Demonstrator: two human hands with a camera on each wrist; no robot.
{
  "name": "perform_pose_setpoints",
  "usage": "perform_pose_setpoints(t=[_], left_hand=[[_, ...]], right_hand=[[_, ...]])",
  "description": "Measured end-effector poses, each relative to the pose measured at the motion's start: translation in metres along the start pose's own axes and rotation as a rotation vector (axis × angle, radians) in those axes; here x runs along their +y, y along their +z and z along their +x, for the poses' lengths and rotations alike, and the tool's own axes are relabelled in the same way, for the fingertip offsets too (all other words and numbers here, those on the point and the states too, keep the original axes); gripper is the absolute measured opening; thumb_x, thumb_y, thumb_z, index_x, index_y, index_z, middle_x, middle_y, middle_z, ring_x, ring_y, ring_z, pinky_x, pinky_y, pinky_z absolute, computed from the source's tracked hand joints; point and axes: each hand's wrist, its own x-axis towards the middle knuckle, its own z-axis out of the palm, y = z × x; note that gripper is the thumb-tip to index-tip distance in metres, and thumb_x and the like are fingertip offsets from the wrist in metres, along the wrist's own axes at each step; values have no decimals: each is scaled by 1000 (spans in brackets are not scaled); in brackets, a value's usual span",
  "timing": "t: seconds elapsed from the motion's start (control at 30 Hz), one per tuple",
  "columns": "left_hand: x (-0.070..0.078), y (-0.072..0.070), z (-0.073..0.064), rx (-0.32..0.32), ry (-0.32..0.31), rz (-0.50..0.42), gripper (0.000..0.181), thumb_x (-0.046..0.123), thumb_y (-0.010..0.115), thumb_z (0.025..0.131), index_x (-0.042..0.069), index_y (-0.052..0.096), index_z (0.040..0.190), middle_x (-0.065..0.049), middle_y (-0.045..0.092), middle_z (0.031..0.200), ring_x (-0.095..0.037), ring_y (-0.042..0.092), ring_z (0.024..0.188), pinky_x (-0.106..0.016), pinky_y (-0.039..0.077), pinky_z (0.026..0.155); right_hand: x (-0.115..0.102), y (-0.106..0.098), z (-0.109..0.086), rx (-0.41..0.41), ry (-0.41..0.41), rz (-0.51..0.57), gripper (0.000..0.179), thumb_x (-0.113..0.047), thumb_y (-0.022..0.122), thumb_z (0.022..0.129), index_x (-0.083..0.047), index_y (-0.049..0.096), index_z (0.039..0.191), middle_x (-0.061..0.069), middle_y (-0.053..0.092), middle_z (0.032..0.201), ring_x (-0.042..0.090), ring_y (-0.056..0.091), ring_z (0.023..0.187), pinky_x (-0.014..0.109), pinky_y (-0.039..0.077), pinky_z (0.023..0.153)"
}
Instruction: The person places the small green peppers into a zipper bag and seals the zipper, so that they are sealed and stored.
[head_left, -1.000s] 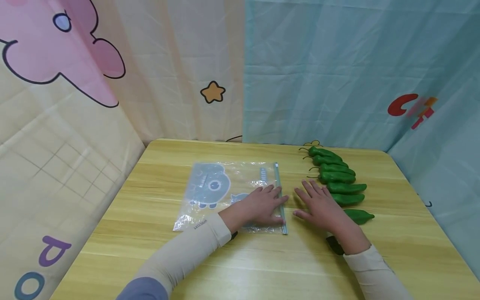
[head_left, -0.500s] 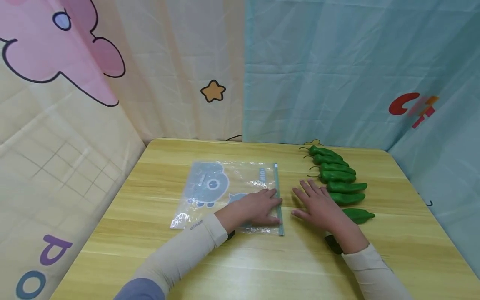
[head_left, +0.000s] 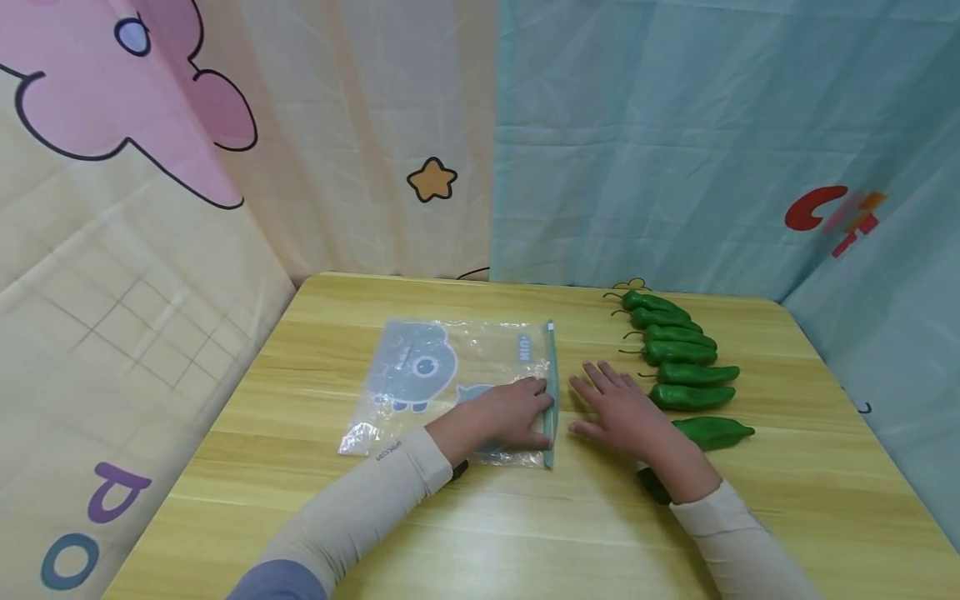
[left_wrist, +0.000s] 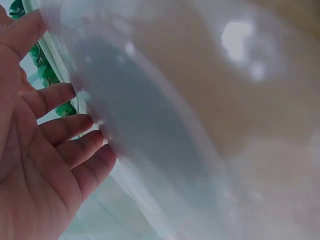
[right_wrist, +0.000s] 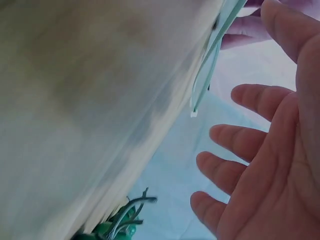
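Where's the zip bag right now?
In the head view, the zip bag lies on the table, left of the green peppers, with the left hand on it.

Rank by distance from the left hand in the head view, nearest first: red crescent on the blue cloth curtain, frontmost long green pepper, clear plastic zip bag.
1. Zip bag: under the left hand.
2. Green pepper: right, past the right hand.
3. Red crescent: farther right, on the curtain.

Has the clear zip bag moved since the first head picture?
Yes: in the head view the clear zip bag has shifted left against the orange star, its zip edge most at the near end.
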Motion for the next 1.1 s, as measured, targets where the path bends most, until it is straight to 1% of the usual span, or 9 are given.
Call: perform_pose_setpoints(t=[0.17, 0.27, 0.33, 0.47, 0.57, 0.87, 0.97, 1.1], left_hand=[[1, 0, -1, 1, -3, 8, 71, 58, 56, 80, 17, 43, 136, -9, 29, 148, -25, 27, 134, -36, 33, 103], [1, 0, -2, 0, -6, 5, 70, 58, 56, 80, 17, 43, 136, -8, 29, 148, -25, 27, 134, -36, 34, 102], [1, 0, -3, 1, -3, 3, 70, 58, 56, 80, 17, 43, 136, -8, 28, 148, -25, 26, 134, -36, 34, 103], [-1, 0, -5, -2, 4, -9, 72, 57, 56, 80, 16, 42, 137, -8, 28, 148, -26, 25, 135, -36, 32, 104], [-3, 2, -6, -2, 9, -20, 72, 56, 57, 80, 16, 42, 137, -8, 28, 148, -26, 24, 135, -36, 31, 105], [-9, 1, -11, -9, 21, -55, 70, 54, 58, 79, 17, 43, 137, -6, 27, 149, -26, 23, 135, -36, 30, 105], [-11, 1, -12, -12, 26, -61, 72, 56, 59, 79, 17, 43, 137, -5, 27, 149, -25, 23, 136, -35, 29, 106], [-14, 2, -14, -15, 28, -75, 73, 56, 60, 77, 19, 43, 137, -3, 26, 149, -22, 21, 136, -34, 29, 106]], right_hand=[[-4, 2, 5, -40, 21, 9, 73, -58, 49, 86, -14, 35, 143, 16, 25, 149, 38, 16, 135, 59, 20, 104], [-5, 3, 11, -62, 23, 46, 75, -59, 47, 86, -14, 33, 143, 16, 23, 149, 38, 16, 136, 58, 20, 104], [-5, 5, 15, -87, 27, 90, 75, -59, 47, 86, -14, 31, 144, 16, 23, 149, 38, 16, 135, 57, 21, 104], [-7, 6, 21, -153, 49, 219, 75, -56, 48, 87, -13, 28, 145, 17, 20, 150, 41, 15, 135, 57, 24, 103], [-9, 5, 24, -182, 60, 261, 77, -55, 49, 87, -10, 27, 145, 20, 18, 149, 44, 14, 134, 58, 25, 102], [-17, 3, 32, -261, 112, 194, 81, -62, 47, 84, -14, 25, 146, 19, 15, 150, 44, 11, 134, 61, 26, 99], [-18, 3, 34, -289, 132, 173, 83, -64, 48, 82, -16, 24, 146, 18, 14, 151, 43, 11, 135, 63, 27, 98], [-19, 5, 36, -306, 139, 133, 88, -69, 48, 79, -20, 22, 147, 17, 12, 152, 43, 10, 135, 66, 27, 95]])
